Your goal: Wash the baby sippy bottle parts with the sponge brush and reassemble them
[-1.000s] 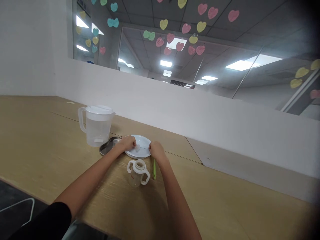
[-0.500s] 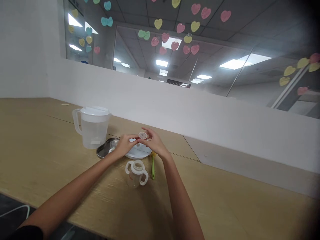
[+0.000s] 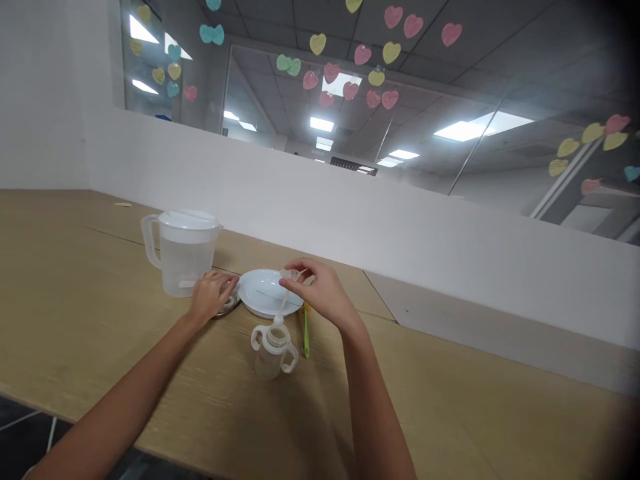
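My right hand [image 3: 315,290] pinches the small clear disc-shaped top [image 3: 289,274] of a bottle straw. From it the thin straw [image 3: 284,301] hangs with a white weighted end [image 3: 279,320], just above or at the mouth of a baby bottle [image 3: 270,360]. The bottle stands upright and uncapped on the table, with a white handle on each side. My left hand [image 3: 213,295] is over a metal tray [image 3: 231,308], fingers slightly apart and reaching down to the white and clear parts in it. The hand hides most of the tray.
A clear lidded pitcher [image 3: 185,257] of water stands behind my left hand. A white plate [image 3: 260,283] lies behind the bottle. To the bottle's right is a green-handled brush [image 3: 306,337]. A white wall [image 3: 300,200] with a window runs along the table's back.
My left hand has left the straw's top and moved left to the tray. My right hand keeps hold, turned so that the straw now hangs down toward the bottle.
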Motion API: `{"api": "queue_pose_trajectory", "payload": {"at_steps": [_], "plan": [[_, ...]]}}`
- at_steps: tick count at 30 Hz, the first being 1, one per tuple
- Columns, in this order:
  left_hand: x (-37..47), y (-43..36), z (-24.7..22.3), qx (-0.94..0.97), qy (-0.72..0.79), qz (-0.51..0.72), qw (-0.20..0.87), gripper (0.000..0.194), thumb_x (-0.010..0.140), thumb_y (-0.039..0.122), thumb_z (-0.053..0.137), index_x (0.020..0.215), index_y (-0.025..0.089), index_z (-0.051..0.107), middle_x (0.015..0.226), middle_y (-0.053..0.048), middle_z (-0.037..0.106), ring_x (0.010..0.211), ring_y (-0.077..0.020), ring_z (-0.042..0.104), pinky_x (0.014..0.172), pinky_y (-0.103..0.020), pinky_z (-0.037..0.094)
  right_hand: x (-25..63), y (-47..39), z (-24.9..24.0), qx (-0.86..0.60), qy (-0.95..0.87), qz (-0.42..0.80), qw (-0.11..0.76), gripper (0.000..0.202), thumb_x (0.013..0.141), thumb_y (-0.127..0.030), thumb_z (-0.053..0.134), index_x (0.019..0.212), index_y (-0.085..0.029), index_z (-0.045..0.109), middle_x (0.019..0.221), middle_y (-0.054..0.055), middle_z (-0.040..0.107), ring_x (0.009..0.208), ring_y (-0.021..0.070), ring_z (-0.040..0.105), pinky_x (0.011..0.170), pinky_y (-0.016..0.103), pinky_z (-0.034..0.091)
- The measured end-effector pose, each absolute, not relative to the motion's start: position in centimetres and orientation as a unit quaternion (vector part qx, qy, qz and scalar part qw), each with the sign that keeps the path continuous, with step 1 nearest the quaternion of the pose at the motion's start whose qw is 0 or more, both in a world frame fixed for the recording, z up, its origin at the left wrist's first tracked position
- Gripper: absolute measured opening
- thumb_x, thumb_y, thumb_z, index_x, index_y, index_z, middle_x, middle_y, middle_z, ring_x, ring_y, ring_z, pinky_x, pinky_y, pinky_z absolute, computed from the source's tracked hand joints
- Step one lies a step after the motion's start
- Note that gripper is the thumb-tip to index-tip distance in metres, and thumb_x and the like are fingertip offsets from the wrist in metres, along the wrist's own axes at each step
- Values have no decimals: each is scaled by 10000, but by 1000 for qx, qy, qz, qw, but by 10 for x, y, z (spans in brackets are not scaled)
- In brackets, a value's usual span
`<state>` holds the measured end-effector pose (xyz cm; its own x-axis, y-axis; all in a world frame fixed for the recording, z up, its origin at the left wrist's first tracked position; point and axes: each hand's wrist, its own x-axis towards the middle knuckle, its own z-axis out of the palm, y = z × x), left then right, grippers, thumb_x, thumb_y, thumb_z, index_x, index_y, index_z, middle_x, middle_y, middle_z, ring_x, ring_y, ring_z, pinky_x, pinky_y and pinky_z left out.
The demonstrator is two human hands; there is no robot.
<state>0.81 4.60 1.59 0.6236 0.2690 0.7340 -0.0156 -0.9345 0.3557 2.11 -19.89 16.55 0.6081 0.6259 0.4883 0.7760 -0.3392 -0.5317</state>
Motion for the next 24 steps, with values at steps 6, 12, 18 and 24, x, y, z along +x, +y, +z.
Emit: {"api": "queue_pose_trajectory", "payload": {"at_steps": [6, 12, 18, 24], "plan": [[12, 57, 6, 929, 131, 330, 103, 445, 878, 444, 351, 749, 175, 681, 796, -94, 690, 793, -227, 601, 716, -307, 384, 16, -201, 168, -815, -432, -88, 375, 238, 729, -317, 651, 931, -193, 652, 944, 27, 650, 747, 128, 558, 669, 257, 422], [12, 57, 5, 956, 146, 234, 105, 331, 863, 384, 390, 902, 203, 665, 987, -71, 643, 833, -207, 611, 664, -279, 401, 14, -202, 168, -835, -451, -47, 311, 276, 749, -328, 628, 989, -190, 633, 923, 30, 641, 767, 134, 554, 676, 253, 399], [10, 57, 9, 971, 120, 203, 35, 259, 833, 327, 444, 808, 169, 648, 907, -101, 651, 809, -241, 614, 631, -299, 390, 21, -197, 154, -872, -472, 25, 129, 395, 696, -329, 681, 1054, -177, 617, 877, 43, 632, 761, 160, 555, 614, 241, 356], [-1, 62, 22, 897, 172, 405, 31, 358, 877, 446, 414, 825, 162, 626, 736, -74, 647, 668, -202, 591, 580, -279, 349, 25, -194, 148, -882, -462, 54, 78, 476, 638, -391, 732, 1044, -169, 620, 909, 57, 639, 797, 189, 577, 632, 254, 380]]}}
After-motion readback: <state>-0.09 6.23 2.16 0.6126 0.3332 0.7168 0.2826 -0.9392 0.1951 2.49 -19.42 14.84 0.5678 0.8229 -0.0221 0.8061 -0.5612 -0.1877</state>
